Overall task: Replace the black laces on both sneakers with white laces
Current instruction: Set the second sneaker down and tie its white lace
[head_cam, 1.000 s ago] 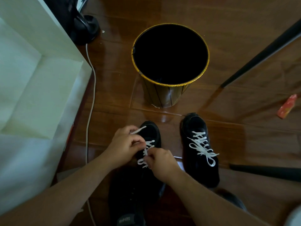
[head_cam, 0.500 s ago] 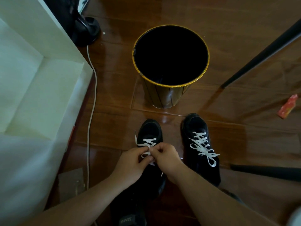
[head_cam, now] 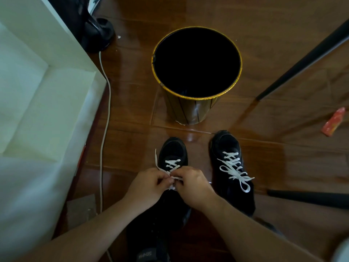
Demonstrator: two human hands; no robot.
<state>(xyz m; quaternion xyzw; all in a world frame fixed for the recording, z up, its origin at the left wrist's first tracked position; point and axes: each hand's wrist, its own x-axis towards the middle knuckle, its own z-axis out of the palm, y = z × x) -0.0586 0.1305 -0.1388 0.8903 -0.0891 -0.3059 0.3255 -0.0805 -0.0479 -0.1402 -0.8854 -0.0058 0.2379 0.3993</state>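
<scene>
Two hands are busy on one shoe. A second ago the left hand [head_cam: 146,186] was up by the toe with a lace end and the right hand [head_cam: 192,186] sat lower; now both have come together over the middle of the left sneaker [head_cam: 172,154]. Each hand has its fingers curled tight, pinching the white lace [head_cam: 171,165], and one loose end sticks up to the left. I think they are starting the knot, but the fingers hide it. The right sneaker [head_cam: 231,167] already has its white lace tied in a bow, so this knot looks like the last job.

Both shoes sit on the wood floor [head_cam: 132,129]. The black bin [head_cam: 196,61] stands just past the toes. A white cord [head_cam: 104,120] runs down the left side, and dark poles [head_cam: 306,55] lean on the right. Between them, the hands have room to pull the ends out sideways.
</scene>
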